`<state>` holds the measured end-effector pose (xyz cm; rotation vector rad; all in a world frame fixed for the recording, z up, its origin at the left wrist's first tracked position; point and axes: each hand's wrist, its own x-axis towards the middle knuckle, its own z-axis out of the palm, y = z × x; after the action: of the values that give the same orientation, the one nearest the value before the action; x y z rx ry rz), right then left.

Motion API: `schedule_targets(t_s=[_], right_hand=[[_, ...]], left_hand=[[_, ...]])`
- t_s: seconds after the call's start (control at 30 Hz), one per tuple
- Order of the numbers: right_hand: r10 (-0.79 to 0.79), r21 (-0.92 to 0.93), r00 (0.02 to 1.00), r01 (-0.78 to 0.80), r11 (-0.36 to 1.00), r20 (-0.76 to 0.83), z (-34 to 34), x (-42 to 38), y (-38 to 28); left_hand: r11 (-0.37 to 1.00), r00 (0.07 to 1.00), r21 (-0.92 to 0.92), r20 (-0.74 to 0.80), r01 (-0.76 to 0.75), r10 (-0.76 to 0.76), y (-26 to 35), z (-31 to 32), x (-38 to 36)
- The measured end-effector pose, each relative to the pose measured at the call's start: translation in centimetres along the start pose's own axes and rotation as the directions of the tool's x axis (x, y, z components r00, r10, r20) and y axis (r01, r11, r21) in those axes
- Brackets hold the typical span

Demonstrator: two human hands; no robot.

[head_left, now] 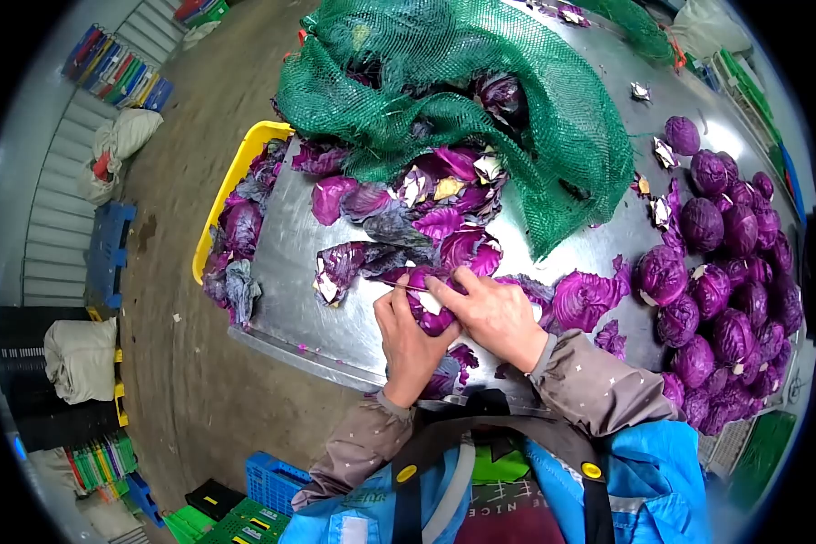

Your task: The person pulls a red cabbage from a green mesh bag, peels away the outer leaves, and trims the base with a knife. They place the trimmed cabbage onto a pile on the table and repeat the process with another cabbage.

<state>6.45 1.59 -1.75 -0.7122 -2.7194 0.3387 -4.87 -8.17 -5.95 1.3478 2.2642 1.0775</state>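
Note:
A red cabbage [429, 313] with a pale cut stem end faces up between my two hands at the near part of the steel table [308, 331]. My left hand [408, 337] is closed around its left and lower side. My right hand [494, 313] is closed at the cabbage's right side, its thumb pressed near the stem end. A thin dark edge crosses the top of the cabbage and a pale end shows past my right palm; this looks like a knife, mostly hidden. Loose purple leaves [589, 297] lie around both hands.
A green mesh sack [562, 136] with cabbages inside lies across the table's far side. Many trimmed cabbages [733, 335] are piled at the right. At the left edge stands a yellow crate [210, 231] full of leaves. Blue and green crates [276, 480] stand on the floor.

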Motion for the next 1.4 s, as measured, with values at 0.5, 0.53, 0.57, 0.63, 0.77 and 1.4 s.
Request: schedule_targets(t_s=[0.5,0.53,0.57,0.63,0.77,1.4], right_hand=[[0.501,0.467,0.862,-0.475,0.746,0.077,2.1,-0.3,5.2],[0.471,0.477,0.867,-0.488,0.731,0.165,1.8,-0.8,5.2],[0.470,0.479,0.865,-0.491,0.728,0.172,1.9,-1.1,4.7],[0.184,0.533,0.981,-0.121,0.838,-0.067,2.0,-1.4,3.5],[0.174,0.359,0.981,-0.193,0.913,0.083,0.9,-1.6,1.6],[0.753,0.818,0.653,-0.473,0.327,0.076,-1.1,0.1,9.7]], left_hand=[[0.988,0.993,0.097,0.010,-0.117,0.117,0.4,-0.3,-0.5],[0.993,0.995,0.060,0.003,-0.098,0.098,0.0,-0.3,-0.4],[0.993,0.994,0.046,0.010,-0.108,0.107,-0.3,-0.3,-0.3],[0.992,0.993,0.050,0.027,-0.115,0.114,-0.3,-0.4,-0.1],[0.996,0.996,-0.013,-0.017,-0.087,0.087,-0.5,-0.1,0.2],[-0.192,0.852,-0.853,0.510,0.485,-0.115,-3.8,-2.6,0.8]])
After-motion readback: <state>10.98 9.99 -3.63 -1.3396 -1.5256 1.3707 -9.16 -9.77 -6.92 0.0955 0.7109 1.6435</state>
